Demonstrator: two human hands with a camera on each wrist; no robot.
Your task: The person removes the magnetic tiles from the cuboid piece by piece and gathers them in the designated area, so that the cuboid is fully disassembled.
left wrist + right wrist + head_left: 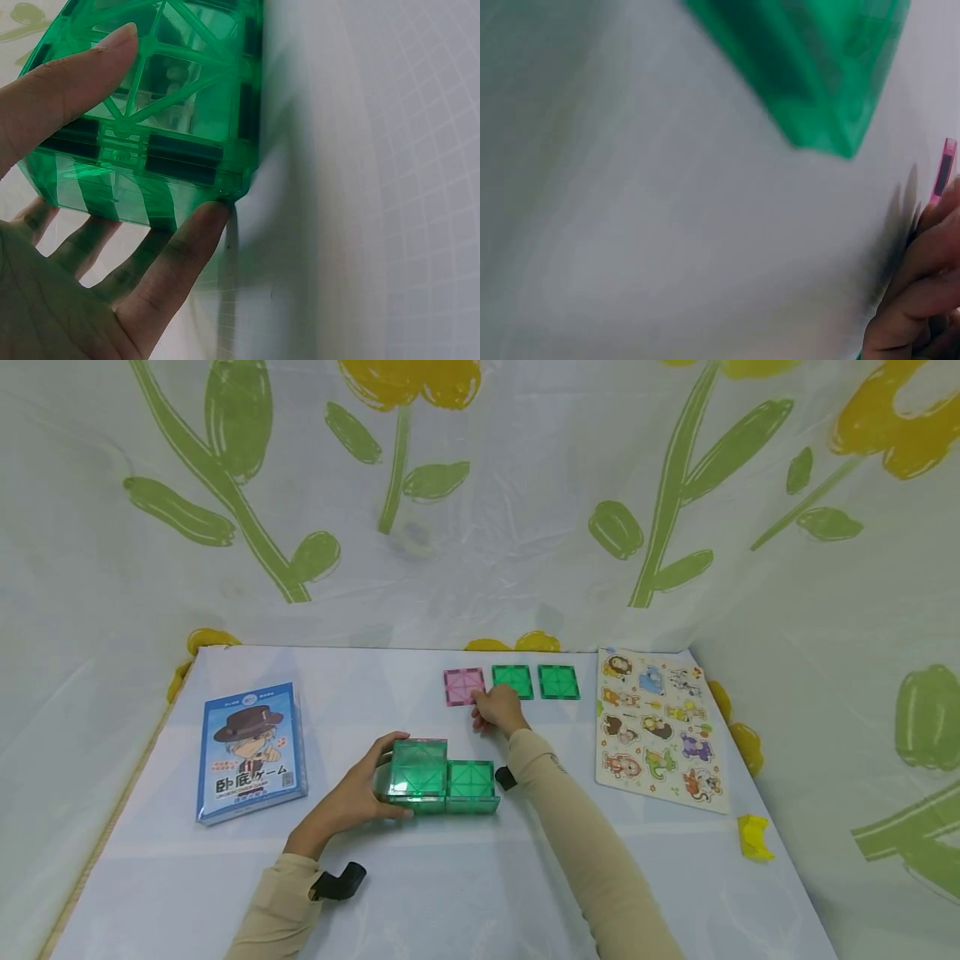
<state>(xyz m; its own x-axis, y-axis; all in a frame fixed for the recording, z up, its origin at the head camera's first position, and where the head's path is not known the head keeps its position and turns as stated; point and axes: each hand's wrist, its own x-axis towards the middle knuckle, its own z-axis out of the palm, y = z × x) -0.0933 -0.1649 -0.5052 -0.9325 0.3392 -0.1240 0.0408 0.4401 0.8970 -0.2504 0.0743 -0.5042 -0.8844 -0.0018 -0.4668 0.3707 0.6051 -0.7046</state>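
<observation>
Left hand (352, 800) clamps the block (429, 783), right hand (500, 708) pinches the pink tile (462, 685)

Several parts are not easy to see. In the head view, the right hand covers the pink tile's corner at four o'clock and the seven o'clock corner of the first green tile (515, 681). In the left wrist view, the block is cut off at twelve o'clock; in the right wrist view, it is only a blurred corner near one o'clock, and the pink tile is a thin strip at three.

Seen from the head, the block has its long axis from nine to three o'clock, with the higher part towards nine. The pink tile is about square, its far edge facing twelve (whether it touches the table (450, 885) I cannot tell).

The block stands on the table, at three o'clock from the left hand, gripped between thumb and fingers. The pink tile lies at ten o'clock from the right hand, whose curled fingers are closed on its corner. From the same hand, the first green tile is at one o'clock, the second green tile (558, 682) at two.
</observation>
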